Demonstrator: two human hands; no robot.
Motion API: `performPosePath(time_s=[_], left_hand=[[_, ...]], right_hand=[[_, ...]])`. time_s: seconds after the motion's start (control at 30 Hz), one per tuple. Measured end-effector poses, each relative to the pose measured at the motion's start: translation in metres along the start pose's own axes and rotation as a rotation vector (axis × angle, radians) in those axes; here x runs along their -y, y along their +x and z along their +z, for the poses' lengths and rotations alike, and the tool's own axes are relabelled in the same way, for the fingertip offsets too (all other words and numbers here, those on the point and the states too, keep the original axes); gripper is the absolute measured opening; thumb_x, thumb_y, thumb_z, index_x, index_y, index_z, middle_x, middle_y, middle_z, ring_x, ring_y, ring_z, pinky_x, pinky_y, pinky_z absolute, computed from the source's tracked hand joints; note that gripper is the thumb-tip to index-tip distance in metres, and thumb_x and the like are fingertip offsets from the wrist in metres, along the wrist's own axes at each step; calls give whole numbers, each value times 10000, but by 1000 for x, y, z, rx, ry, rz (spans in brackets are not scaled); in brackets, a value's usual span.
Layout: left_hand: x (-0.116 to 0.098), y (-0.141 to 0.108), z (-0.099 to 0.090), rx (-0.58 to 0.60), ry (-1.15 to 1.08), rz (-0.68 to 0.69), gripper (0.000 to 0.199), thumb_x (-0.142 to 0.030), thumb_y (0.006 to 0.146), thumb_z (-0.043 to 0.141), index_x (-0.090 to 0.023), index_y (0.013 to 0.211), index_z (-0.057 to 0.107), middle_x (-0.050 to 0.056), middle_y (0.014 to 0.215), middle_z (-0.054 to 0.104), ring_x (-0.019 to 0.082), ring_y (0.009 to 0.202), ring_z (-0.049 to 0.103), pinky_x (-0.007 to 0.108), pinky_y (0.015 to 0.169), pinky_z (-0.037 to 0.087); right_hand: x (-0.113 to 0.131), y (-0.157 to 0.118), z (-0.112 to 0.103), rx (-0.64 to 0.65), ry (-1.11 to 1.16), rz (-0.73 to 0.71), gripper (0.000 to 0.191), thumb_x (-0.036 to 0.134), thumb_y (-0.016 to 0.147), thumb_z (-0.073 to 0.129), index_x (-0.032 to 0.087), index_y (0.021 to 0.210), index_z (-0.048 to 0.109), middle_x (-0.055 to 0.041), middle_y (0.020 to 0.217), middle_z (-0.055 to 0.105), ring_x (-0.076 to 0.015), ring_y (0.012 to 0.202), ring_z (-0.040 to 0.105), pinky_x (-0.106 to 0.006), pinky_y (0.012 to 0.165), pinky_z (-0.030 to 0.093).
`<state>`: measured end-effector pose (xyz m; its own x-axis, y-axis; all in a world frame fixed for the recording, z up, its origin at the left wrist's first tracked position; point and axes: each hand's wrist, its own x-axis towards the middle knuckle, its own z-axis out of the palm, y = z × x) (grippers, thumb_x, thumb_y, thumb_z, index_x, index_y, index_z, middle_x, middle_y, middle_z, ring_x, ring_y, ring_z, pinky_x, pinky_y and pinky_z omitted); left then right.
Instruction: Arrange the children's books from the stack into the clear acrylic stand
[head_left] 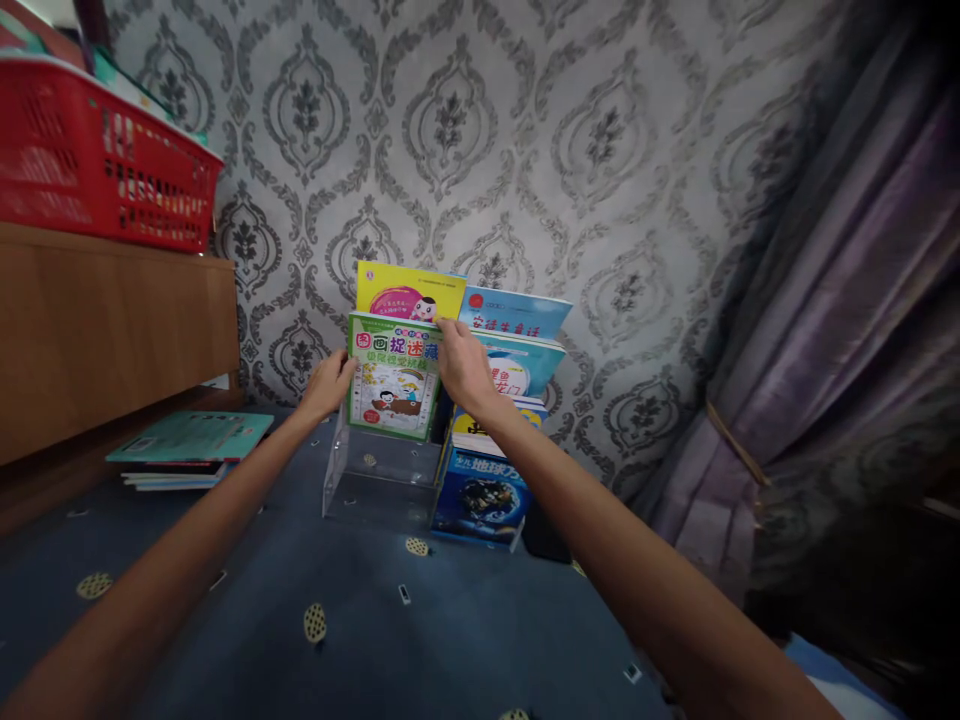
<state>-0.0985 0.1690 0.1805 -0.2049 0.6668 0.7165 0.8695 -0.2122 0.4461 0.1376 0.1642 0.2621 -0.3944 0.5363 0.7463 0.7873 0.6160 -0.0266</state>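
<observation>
Several books (484, 500) fill right side of clear rack (394, 462) | left hand (326, 386), right hand (465, 368) clamp green book (394, 385), rack's left | arms (600, 505) outstretched

Bare arms (600, 510) stretch forward, left grip (328, 387) and right grip (466, 368) both pinching.

Looking forward and down from a head-worn position, facing a grey damask-patterned wall (517, 120), peering over a dark blue fruit-printed cloth (360, 640), and framing a clear plastic book rack (390, 458) nearby, around mid-view.
</observation>
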Motion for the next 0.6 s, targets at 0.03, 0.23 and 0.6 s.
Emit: performPosePath(time_s=[0.03, 0.23, 0.6], left_hand=[[-1, 1, -1, 5, 0, -8, 310, -380, 965, 331, -205, 876, 570, 97, 895, 692, 262, 882, 639, 359, 787, 486], [-3, 9, -1, 24, 23, -67, 355, -375, 967, 341, -194, 829, 614, 129, 906, 726, 279, 910, 658, 356, 793, 482], [-7, 10, 2, 56, 48, -144, 356, -367, 984, 337, -184, 935, 639, 174, 1001, 747, 313, 987, 680, 371, 817, 480]], right_hand=[[1, 3, -2, 23, -32, 7, 480, 32, 905, 370, 113, 1339, 560, -209, 1329, 601, -328, 1131, 613, -433, 936, 504], [4, 22, -10, 151, -198, 27, 428, 38, 916, 391, 109, 1281, 603, -215, 1195, 652, -332, 1039, 662, -412, 856, 525], [2, 41, -15, 155, -257, -15, 286, 150, 895, 611, 169, 1169, 692, -186, 1096, 716, -324, 1047, 673, -380, 865, 515]])
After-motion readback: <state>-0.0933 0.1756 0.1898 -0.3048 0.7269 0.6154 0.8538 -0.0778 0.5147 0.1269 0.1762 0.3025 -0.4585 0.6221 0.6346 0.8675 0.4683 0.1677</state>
